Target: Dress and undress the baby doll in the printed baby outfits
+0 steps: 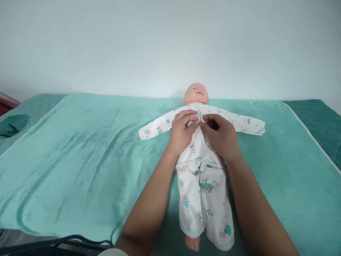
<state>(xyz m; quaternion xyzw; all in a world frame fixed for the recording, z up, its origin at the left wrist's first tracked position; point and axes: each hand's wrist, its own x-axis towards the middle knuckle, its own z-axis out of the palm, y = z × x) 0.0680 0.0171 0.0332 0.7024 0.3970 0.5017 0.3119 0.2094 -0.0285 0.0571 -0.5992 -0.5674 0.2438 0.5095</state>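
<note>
A baby doll (195, 94) lies on its back, head away from me and arms spread sideways. It wears a white printed baby shirt (193, 147) with a front opening and matching white pants (214, 199). At the upper chest, my left hand (182, 133) pinches one edge of the shirt beside a small button (199, 119). Close against it, my right hand (222, 135) grips the other front edge, fingers curled. The fingertips of both hands nearly meet and partly hide the fastening. One doll foot (192, 243) shows below a pant leg; the other is hidden.
A green blanket (87, 153) with several wrinkles lies under the doll. Darker green quilted bedding (311, 117) shows at both sides. A white wall (160, 46) stands behind. Black cables (80, 239) run along the lower left edge, and something red (7, 105) sits at far left.
</note>
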